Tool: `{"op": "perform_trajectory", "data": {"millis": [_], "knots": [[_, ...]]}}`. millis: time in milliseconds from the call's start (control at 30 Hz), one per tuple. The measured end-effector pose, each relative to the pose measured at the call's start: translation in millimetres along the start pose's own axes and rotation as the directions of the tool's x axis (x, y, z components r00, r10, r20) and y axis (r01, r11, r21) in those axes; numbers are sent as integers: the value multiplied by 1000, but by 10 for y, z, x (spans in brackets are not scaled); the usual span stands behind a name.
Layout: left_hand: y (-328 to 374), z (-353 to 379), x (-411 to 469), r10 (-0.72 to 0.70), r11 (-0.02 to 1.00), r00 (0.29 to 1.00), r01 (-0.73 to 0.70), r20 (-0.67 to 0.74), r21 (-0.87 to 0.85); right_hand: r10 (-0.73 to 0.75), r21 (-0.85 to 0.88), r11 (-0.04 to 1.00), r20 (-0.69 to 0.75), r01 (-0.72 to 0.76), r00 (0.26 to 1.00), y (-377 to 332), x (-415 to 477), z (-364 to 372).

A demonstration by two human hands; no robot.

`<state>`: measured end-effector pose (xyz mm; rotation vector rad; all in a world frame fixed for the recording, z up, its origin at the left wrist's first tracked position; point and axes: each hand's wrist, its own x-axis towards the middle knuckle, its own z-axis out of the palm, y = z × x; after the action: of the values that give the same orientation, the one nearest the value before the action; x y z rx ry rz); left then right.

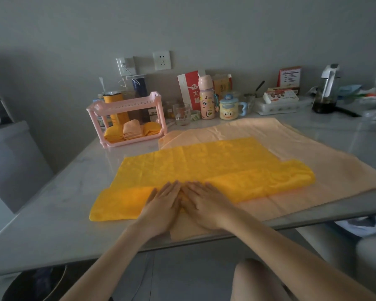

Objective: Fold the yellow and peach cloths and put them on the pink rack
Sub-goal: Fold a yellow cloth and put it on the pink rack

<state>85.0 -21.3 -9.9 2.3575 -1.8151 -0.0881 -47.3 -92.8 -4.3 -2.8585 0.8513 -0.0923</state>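
Here, the peach cloth point(248, 131) is lying beneath and beyond the left hand point(163, 205) and right hand point(204, 205); the yellow cloth point(204, 161) is stretching its long axis to either side of them; the pink rack point(128, 103) is standing well beyond, nearer the left. Both hands are pressing flat, fingers straight, on the yellow fold.

Dim, soft light; edges warped (wide-angle), slightly blurred.

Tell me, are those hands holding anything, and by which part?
Nothing is gripped: the left hand and right hand lie flat, pressing the folded near edge of the yellow cloth.
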Motion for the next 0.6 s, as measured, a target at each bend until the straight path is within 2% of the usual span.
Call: {"op": "perform_trajectory", "data": {"millis": [100, 233, 600], "knots": [[-94, -41, -66, -66, 997, 997, 65, 48, 35, 7, -3, 1000, 69, -7, 998, 92, -66, -90], [-254, -94, -161, -134, 991, 986, 130, 97, 43, 33, -1, 999, 79, -33, 996, 254, -172, -117], [-735, -196, -418, -239, 971, 966, 236, 98, 42, 139, -31, 990, 88, -137, 986, 946, -552, -273]]}}
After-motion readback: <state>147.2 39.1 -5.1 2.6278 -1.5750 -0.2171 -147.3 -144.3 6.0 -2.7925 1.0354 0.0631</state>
